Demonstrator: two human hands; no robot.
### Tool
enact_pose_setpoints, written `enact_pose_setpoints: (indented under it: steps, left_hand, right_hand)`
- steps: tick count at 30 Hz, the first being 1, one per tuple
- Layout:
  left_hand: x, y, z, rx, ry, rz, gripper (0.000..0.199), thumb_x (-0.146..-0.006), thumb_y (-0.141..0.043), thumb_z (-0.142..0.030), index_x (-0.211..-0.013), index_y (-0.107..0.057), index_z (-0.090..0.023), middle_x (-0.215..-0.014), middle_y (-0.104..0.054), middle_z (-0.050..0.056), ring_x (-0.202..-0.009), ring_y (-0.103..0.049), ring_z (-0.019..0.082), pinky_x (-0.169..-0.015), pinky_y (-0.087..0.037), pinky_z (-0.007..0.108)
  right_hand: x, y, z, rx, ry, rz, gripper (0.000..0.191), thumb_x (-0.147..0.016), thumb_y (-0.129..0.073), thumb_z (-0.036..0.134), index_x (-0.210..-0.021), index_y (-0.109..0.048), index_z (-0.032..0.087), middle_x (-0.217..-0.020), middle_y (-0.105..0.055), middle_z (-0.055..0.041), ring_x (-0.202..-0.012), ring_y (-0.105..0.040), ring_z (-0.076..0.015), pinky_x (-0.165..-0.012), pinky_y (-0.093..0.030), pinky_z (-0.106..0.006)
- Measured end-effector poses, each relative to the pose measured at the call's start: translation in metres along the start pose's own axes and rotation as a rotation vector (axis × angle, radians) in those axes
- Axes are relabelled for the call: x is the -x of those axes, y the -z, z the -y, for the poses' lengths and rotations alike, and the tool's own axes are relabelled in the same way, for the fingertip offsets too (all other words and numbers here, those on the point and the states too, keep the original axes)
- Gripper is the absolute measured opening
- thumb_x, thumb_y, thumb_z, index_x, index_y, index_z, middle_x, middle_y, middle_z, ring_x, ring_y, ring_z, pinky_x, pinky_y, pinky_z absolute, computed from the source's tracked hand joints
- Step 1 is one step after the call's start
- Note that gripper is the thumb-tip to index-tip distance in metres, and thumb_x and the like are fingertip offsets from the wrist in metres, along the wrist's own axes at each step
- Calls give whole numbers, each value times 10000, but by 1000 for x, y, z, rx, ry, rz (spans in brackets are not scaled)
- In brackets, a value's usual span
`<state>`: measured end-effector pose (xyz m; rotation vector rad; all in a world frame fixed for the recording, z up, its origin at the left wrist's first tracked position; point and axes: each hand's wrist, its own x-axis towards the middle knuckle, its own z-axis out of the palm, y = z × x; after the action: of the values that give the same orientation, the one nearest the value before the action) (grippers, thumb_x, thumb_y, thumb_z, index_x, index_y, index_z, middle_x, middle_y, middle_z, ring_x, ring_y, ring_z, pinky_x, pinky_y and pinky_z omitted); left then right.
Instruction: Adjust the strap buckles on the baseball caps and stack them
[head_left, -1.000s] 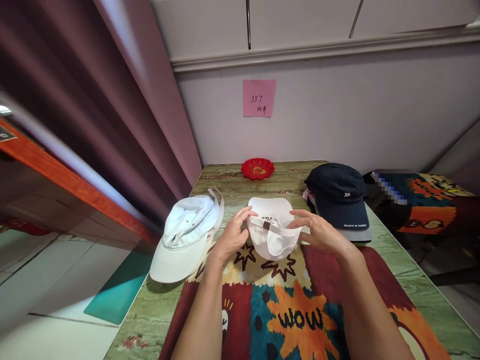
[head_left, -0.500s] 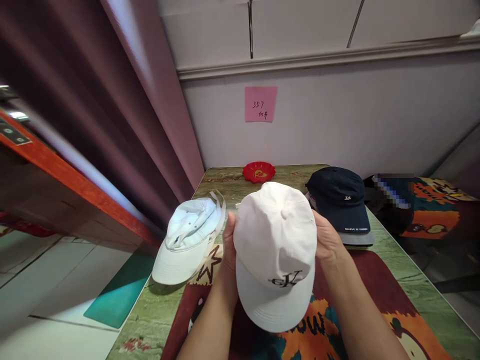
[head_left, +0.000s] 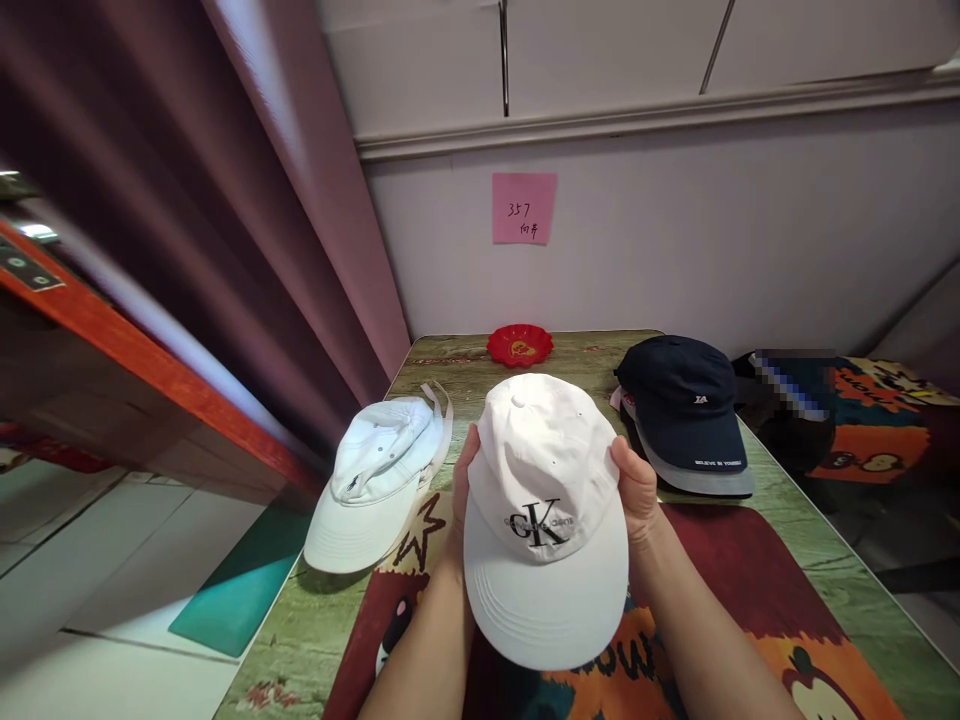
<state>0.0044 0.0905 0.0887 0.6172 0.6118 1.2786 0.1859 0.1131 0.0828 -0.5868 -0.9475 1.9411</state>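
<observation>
A white baseball cap point(head_left: 551, 460) with black lettering on its front is held up over the table, brim toward me. My left hand point(head_left: 463, 490) grips its left side, with most of the fingers hidden behind the cap. On the other side my right hand point(head_left: 637, 490) is closed on the cap's edge. To the left, a pale blue-white cap point(head_left: 375, 480) with a small dark logo lies on the table, brim facing me. A navy cap point(head_left: 682, 400) rests at the right on top of another cap with a grey brim point(head_left: 712, 482).
A patterned maroon and orange mat point(head_left: 720, 550) covers the near part of the wood-look table point(head_left: 300, 640). At the back lies a red scalloped dish point(head_left: 520, 345), below a pink note point(head_left: 523, 208) on the wall. A purple curtain point(head_left: 300, 200) hangs at the left.
The white cap has turned and tilted in both hands, so its front lettering faces me more fully. My right hand has shifted slightly lower on its side. The other caps stay put.
</observation>
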Motion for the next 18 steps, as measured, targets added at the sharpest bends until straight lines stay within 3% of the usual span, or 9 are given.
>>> enact_pose_setpoints:
  steps: [5, 8, 12, 15, 18]
  left_hand:
    - [-8, 16, -2, -20, -55, -54, 735, -934, -389, -703, -1482, -499, -227, -1305, -702, 74, -1330, -555, 347, -1153, -407, 494]
    - [-10, 22, -8, 30, -36, -1, 828, -894, -356, -774, -1506, -462, -226, -1365, -664, 92, -1386, -502, 354, -1169, -372, 511]
    - [-7, 16, -8, 106, 14, 90, 975, -828, -282, -872, -1519, -435, -202, -1419, -619, 131, -1419, -460, 371, -1164, -347, 556]
    - [-5, 7, 0, 149, 97, 102, 886, -865, -333, -811, -1502, -464, -209, -1419, -622, 120, -1397, -490, 367, -1166, -353, 555]
    - [-6, 3, 6, 187, 157, 92, 791, -907, -382, -725, -1491, -484, -202, -1406, -633, 110, -1375, -519, 353, -1175, -359, 538]
  right_hand:
    - [-8, -11, 8, -11, -16, 31, 775, -907, -286, 767, -1341, -617, 217, -1366, -658, -115, -1400, -487, -335, -1177, -322, -585]
    - [-9, -13, 12, -6, 33, 20, 812, -918, -200, 773, -1371, -598, 228, -1400, -634, -106, -1424, -455, -322, -1179, -303, -590]
    - [-7, -14, 11, -18, 78, 20, 913, -870, -154, 847, -1395, -582, 235, -1429, -608, -119, -1445, -416, -339, -1177, -269, -614]
    - [-4, -15, 10, -48, 121, 7, 1001, -804, -159, 917, -1421, -560, 239, -1428, -605, -133, -1440, -411, -372, -1168, -251, -642]
    - [-3, -14, 10, -42, 129, -20, 936, -830, -210, 880, -1426, -553, 245, -1419, -613, -126, -1426, -427, -375, -1168, -255, -635]
